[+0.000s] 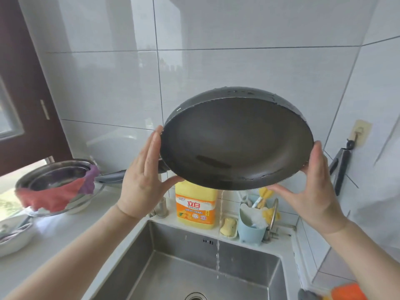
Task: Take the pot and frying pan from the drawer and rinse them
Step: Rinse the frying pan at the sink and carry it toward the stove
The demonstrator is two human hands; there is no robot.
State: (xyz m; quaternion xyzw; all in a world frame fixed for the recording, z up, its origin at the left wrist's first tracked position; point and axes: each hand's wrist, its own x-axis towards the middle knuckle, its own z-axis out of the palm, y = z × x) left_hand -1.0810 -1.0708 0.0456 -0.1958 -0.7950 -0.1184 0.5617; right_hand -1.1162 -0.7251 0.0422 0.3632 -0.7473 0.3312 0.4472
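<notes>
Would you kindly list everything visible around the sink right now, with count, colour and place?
dark round frying pan: one, dark grey, wet, held tilted above the sink, water trickling off its lower edge
stainless steel sink: one, silver, below the pan
yellow detergent bottle: one, yellow with orange label, behind the sink
yellow soap bar: one, in a small dish beside the bottle
light blue utensil holder: one, right of the soap, holding brushes
steel bowls: stacked, silver, left counter, red and purple cloth draped over
black tongs: one, hanging on the right wall
left hand: open, fingers straight against the pan's left edge
right hand: open, supporting the right edge
</notes>
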